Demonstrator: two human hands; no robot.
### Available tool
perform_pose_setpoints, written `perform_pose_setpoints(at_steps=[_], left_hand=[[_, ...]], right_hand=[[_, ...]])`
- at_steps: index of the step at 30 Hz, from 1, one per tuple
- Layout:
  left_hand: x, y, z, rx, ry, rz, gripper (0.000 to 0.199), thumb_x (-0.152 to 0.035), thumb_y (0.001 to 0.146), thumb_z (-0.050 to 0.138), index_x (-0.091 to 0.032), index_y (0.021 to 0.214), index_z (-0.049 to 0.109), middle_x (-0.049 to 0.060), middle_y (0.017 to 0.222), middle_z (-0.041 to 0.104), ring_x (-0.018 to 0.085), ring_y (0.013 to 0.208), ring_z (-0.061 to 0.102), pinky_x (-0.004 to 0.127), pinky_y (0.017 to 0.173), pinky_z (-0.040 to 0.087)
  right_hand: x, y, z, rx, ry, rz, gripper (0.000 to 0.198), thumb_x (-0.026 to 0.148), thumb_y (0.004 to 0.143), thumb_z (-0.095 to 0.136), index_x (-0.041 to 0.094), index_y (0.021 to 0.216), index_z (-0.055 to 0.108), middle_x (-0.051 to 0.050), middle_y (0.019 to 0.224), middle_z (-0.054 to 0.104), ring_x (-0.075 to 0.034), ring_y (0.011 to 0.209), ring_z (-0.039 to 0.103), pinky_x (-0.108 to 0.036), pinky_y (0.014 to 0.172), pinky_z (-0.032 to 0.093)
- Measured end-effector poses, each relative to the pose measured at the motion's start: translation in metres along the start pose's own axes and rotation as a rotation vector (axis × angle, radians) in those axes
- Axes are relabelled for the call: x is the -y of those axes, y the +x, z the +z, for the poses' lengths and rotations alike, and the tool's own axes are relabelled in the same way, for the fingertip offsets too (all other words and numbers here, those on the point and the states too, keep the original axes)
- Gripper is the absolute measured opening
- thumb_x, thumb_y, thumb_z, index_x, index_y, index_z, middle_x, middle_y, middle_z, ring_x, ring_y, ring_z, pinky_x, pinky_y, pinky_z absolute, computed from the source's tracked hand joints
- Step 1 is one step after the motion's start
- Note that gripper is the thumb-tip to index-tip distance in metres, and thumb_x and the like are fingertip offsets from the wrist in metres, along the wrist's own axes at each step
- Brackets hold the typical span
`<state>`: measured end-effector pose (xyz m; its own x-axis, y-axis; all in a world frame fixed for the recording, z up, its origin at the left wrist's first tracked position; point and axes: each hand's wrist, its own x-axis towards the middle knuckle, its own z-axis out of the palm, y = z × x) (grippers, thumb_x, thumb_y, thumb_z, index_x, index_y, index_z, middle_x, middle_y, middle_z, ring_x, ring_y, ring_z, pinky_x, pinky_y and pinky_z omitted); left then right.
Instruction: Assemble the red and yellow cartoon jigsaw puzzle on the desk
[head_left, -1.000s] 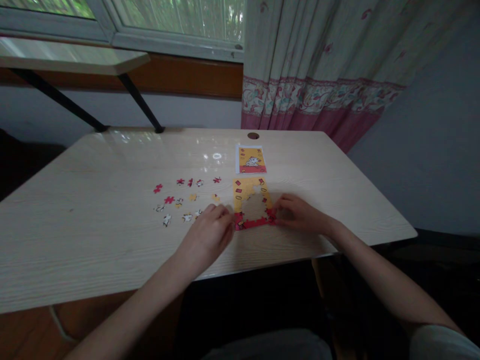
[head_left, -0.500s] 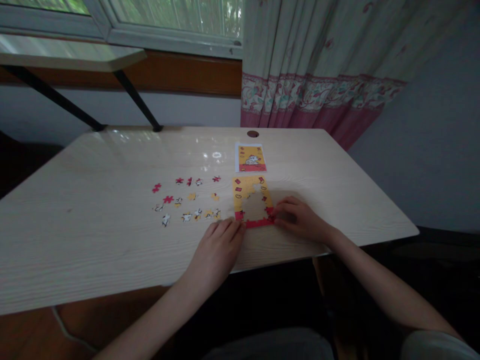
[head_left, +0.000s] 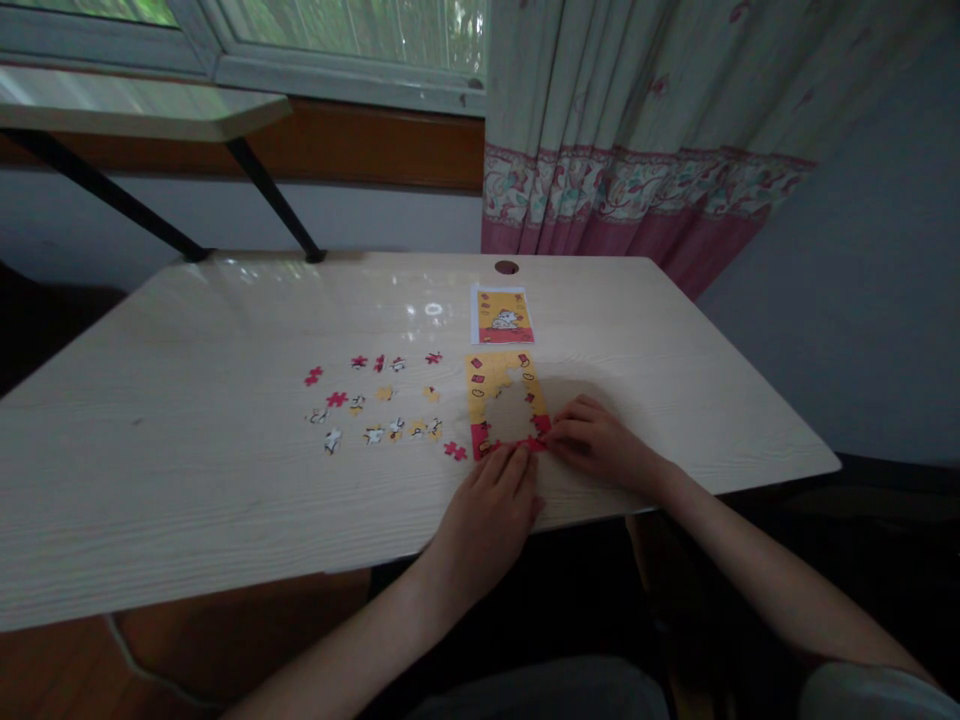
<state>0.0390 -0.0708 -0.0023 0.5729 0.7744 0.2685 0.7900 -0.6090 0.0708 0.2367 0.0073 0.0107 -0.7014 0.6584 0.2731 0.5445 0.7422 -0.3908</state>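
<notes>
A partly assembled jigsaw puzzle point(head_left: 478, 408) lies on the table, its yellow and red border around a gap that shows the tabletop. The fingers of my left hand point(head_left: 491, 510) lie stretched out over its red bottom edge and hide part of it. At the lower right corner, the thumb and fingertips of my right hand point(head_left: 600, 440) pinch a red puzzle piece point(head_left: 541, 441), partly covered by the fingers. Just left of the puzzle sits a loose red piece point(head_left: 454, 451). Behind the puzzle is a reference picture card point(head_left: 504, 317) with a white animal on yellow and red.
Several loose pieces, among them a red piece point(head_left: 337, 399) and a white one point(head_left: 332, 440), are spread over the table point(head_left: 187, 450) to the left. A raised shelf point(head_left: 142, 105) on black legs stands at the back left. A curtain point(head_left: 600, 190) hangs behind.
My left hand has slid right along the puzzle's bottom edge, uncovering the lower left corner and a loose red piece beside it. The right hand has stayed almost in place at the right corner.
</notes>
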Motion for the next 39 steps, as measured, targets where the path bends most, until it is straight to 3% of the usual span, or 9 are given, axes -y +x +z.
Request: perform_pose_setpoints(at_steps=[7,13,18,30,39], left_hand=[[-0.002,0.006,-0.006,0.027,-0.008,-0.022,0.036,-0.025,0.088,0.052,-0.007,0.118,0.055,0.015,0.119,0.060,0.028,0.109,0.054,0.040,0.094,0.045],[0.001,0.004,-0.010,-0.039,0.097,-0.108,0.029,-0.024,0.088,0.050,-0.004,0.107,0.061,0.017,0.108,0.063,0.029,0.100,0.058,0.040,0.085,0.049],[0.008,0.000,-0.008,-0.048,0.169,-0.100,0.024,-0.018,0.090,0.046,-0.004,0.097,0.064,0.019,0.100,0.066,0.028,0.094,0.061,0.040,0.078,0.051],[0.010,0.000,-0.012,0.039,0.173,-0.055,0.024,-0.015,0.089,0.048,-0.004,0.102,0.065,0.019,0.107,0.065,0.027,0.100,0.061,0.037,0.082,0.052],[0.007,0.001,-0.006,-0.045,0.126,-0.114,0.024,-0.013,0.088,0.047,-0.004,0.104,0.062,0.020,0.109,0.064,0.027,0.102,0.060,0.040,0.085,0.051]], right_hand=[[-0.003,-0.004,0.005,-0.086,-0.005,-0.055,0.014,0.022,0.087,0.053,0.019,0.088,0.067,-0.007,0.088,0.064,-0.018,0.084,0.054,-0.035,0.079,0.046],[-0.006,-0.007,0.009,-0.173,-0.008,-0.013,0.017,0.025,0.088,0.054,0.022,0.096,0.068,-0.007,0.090,0.065,-0.018,0.085,0.056,-0.035,0.078,0.047],[-0.005,-0.004,0.010,-0.147,-0.002,0.020,0.016,0.027,0.087,0.057,0.022,0.095,0.069,-0.007,0.093,0.066,-0.019,0.087,0.056,-0.037,0.082,0.047],[-0.006,-0.002,0.013,-0.145,-0.019,0.056,0.013,0.029,0.086,0.058,0.021,0.086,0.069,-0.006,0.091,0.067,-0.019,0.087,0.057,-0.037,0.081,0.046],[-0.008,-0.003,0.014,-0.160,-0.054,0.080,0.014,0.029,0.085,0.058,0.021,0.090,0.068,-0.007,0.091,0.067,-0.020,0.088,0.057,-0.039,0.082,0.045]])
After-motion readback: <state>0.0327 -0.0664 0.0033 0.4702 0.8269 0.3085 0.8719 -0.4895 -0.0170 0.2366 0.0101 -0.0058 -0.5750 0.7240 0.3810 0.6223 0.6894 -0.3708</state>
